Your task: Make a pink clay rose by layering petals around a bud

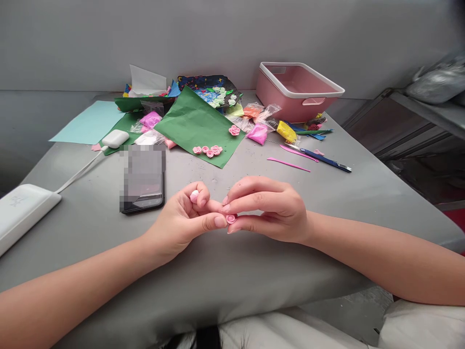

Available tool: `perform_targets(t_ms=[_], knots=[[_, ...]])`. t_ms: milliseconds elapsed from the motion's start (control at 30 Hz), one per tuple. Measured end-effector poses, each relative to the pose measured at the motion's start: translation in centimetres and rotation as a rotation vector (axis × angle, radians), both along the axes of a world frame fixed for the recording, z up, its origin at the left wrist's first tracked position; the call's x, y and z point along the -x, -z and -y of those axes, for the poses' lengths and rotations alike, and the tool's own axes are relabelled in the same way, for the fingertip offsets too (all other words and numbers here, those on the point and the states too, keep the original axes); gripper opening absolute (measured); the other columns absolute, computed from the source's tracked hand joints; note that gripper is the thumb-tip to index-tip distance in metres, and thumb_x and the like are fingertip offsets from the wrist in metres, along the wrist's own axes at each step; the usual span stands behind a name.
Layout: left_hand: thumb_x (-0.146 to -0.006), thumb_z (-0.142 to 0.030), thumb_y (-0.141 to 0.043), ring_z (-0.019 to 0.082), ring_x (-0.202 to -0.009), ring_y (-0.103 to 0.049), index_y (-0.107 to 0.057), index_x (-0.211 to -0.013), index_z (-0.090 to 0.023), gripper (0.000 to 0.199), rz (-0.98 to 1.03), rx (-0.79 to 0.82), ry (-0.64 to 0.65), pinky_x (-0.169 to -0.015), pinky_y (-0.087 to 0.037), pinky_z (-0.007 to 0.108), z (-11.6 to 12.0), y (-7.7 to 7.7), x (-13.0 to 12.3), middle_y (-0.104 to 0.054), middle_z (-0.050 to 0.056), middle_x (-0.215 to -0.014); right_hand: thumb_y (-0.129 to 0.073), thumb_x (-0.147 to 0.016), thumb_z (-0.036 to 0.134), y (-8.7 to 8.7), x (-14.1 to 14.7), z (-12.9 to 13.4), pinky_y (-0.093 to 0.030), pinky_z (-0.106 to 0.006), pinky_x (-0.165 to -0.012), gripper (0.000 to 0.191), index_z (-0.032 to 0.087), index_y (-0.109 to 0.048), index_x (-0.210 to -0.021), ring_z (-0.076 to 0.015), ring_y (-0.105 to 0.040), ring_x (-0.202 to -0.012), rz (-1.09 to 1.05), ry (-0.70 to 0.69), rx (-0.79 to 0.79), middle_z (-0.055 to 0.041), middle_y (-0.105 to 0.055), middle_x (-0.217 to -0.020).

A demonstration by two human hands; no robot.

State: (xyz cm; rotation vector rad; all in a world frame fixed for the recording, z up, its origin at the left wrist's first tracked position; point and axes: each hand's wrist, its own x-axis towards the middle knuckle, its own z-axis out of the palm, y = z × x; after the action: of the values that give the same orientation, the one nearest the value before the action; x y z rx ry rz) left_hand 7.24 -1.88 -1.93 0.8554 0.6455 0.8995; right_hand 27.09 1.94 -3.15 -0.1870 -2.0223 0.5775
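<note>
A small pink clay rose [231, 219] is pinched between the fingertips of both hands, above the front of the grey table. My left hand [189, 215] has its thumb and index finger at the rose's left side, and a pale pink lump of clay [194, 196] sits in its curled fingers. From the right, my right hand [269, 208] grips the same rose with thumb and fingers. Behind the hands lies a green paper sheet [196, 126] bearing several finished pink roses [209, 151] near its front edge and one more flower [234, 130] at its right.
A phone [143, 179] and a white power bank [25, 213] with a cable lie left. A pink basket [301, 92] stands at the back right. Clay bags [257, 133], pink tools [288, 165] and a blue cutter [327, 160] lie before it.
</note>
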Motion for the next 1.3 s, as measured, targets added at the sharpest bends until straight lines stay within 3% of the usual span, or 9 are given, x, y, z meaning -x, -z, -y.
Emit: perform_targets(t_ms=[200,333,500,667,800,867,967,1067,1300], knots=[[-0.076,-0.016,-0.084,0.008,-0.068,-0.07,-0.041,-0.071,-0.019,0.044,-0.005,-0.001,-0.017,-0.067,-0.052,0.017,0.1,0.0,-0.1,-0.08,-0.003,-0.072,-0.072,-0.088,0.02,0.0,-0.1,0.0,-0.062,-0.025,-0.075,0.02,0.014,-0.069,-0.107,-0.0123,-0.069,-0.084,0.015,-0.005,-0.028,-0.008,-0.069,-0.094],[-0.074,-0.02,-0.086,0.009,-0.067,-0.07,-0.041,-0.072,-0.02,0.045,-0.034,-0.003,-0.04,-0.067,-0.053,0.018,-0.1,0.1,-0.1,-0.079,-0.003,-0.072,-0.073,-0.087,0.017,-0.1,-0.2,0.0,-0.061,-0.024,-0.073,0.012,0.014,-0.07,-0.099,-0.0118,-0.069,-0.081,0.022,0.012,-0.021,-0.0075,-0.07,-0.092],[-0.083,-0.058,-0.069,0.016,-0.074,-0.07,-0.052,-0.076,-0.021,0.041,-0.062,0.033,-0.334,-0.067,-0.06,0.029,-0.3,0.1,-0.1,-0.076,0.002,-0.083,-0.077,-0.083,0.021,0.2,-0.2,-0.5,-0.06,-0.024,-0.075,0.012,0.016,-0.072,-0.092,-0.0108,-0.068,-0.079,0.049,0.074,0.043,-0.005,-0.07,-0.089],[-0.089,-0.047,-0.066,0.011,-0.066,-0.058,-0.06,-0.072,-0.02,0.033,-0.11,0.023,-0.546,-0.06,-0.055,0.024,-0.6,0.4,-0.1,-0.061,-0.001,-0.083,-0.078,-0.082,0.023,1.6,0.0,-1.4,-0.059,-0.027,-0.08,0.01,0.017,-0.076,-0.089,-0.0144,-0.068,-0.085,0.283,0.102,0.163,-0.006,-0.073,-0.09],[-0.092,-0.04,-0.065,0.008,-0.064,-0.049,-0.068,-0.074,-0.019,0.027,-0.146,-0.095,-0.515,-0.061,-0.052,0.019,-0.5,0.8,-0.1,-0.06,0.0,-0.093,-0.077,-0.084,0.027,2.0,0.0,-1.8,-0.056,-0.037,-0.093,0.013,0.021,-0.079,-0.094,-0.0202,-0.066,-0.101,0.496,0.146,0.237,-0.0082,-0.073,-0.105],[-0.092,-0.04,-0.065,0.008,-0.065,-0.048,-0.073,-0.082,-0.021,0.023,-0.16,-0.12,-0.471,-0.064,-0.053,0.019,-0.4,0.9,0.0,-0.057,0.0,-0.088,-0.076,-0.084,0.027,1.8,-0.1,-1.9,-0.054,-0.04,-0.098,0.015,0.022,-0.08,-0.098,-0.0221,-0.064,-0.108,0.56,0.161,0.286,-0.0091,-0.071,-0.112],[-0.091,-0.039,-0.068,0.009,-0.068,-0.051,-0.075,-0.098,-0.024,0.018,-0.173,-0.109,-0.427,-0.067,-0.053,0.018,-0.3,1.0,0.2,-0.051,-0.002,-0.078,-0.075,-0.085,0.026,1.3,-0.3,-1.8,-0.052,-0.042,-0.102,0.02,0.022,-0.079,-0.104,-0.0234,-0.061,-0.115,0.62,0.157,0.343,-0.0099,-0.068,-0.12],[-0.086,-0.035,-0.074,0.008,-0.072,-0.055,-0.073,-0.097,-0.026,0.015,-0.204,-0.067,-0.42,-0.07,-0.053,0.018,-0.3,0.9,0.1,-0.057,-0.003,-0.084,-0.077,-0.083,0.027,1.1,-0.5,-1.8,-0.052,-0.042,-0.103,0.024,0.024,-0.078,-0.106,-0.0241,-0.061,-0.118,0.628,0.137,0.351,-0.0092,-0.068,-0.122],[-0.083,-0.029,-0.078,0.012,-0.093,-0.066,-0.068,-0.095,-0.022,0.018,-0.284,-0.081,-0.384,-0.088,-0.055,0.024,-0.2,0.7,-0.3,-0.069,-0.001,-0.098,-0.07,-0.089,0.024,1.1,-0.3,-1.5,-0.059,-0.027,-0.08,0.016,0.018,-0.073,-0.105,-0.0138,-0.07,-0.084,0.157,0.235,0.174,-0.0055,-0.073,-0.093]])
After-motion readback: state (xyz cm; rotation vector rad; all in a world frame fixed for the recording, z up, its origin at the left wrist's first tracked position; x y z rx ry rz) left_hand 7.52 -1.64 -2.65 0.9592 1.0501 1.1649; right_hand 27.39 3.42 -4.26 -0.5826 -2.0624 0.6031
